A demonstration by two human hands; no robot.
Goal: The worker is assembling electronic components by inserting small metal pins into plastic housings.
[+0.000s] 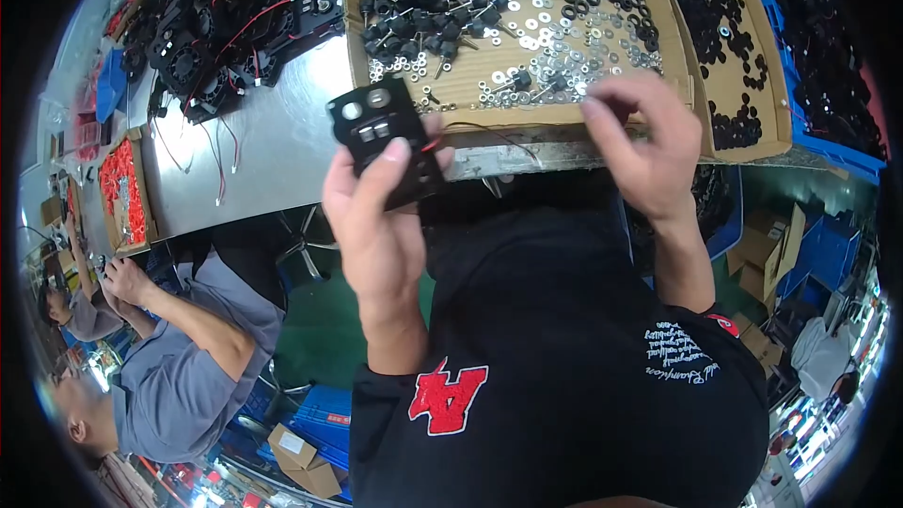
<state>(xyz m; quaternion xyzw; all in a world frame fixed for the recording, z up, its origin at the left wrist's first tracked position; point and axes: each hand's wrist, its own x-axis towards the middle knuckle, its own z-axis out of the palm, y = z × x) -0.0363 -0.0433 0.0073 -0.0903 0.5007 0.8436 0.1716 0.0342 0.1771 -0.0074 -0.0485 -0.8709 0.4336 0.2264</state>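
My left hand (381, 198) grips a black plastic housing (378, 127) above the front edge of the bench. Round silvery discs and small metal pieces show on the housing's upper face, and a thin red and black wire (489, 130) trails from its right side. My right hand (654, 136) is over the front rim of a cardboard tray (451, 116), thumb and forefinger drawn together in a pinch. Whatever may be between those fingertips is too small to make out. Close by in the tray lie loose washers and nuts (564, 52) and black-headed screws (451, 9).
Black fan units with red wires (202, 47) are heaped on the metal bench (273, 146) at left. A second cardboard tray (762, 66) of black rings and a blue crate (832, 155) stand at right. A co-worker in grey (202, 357) sits at left beside a box of red parts (127, 193).
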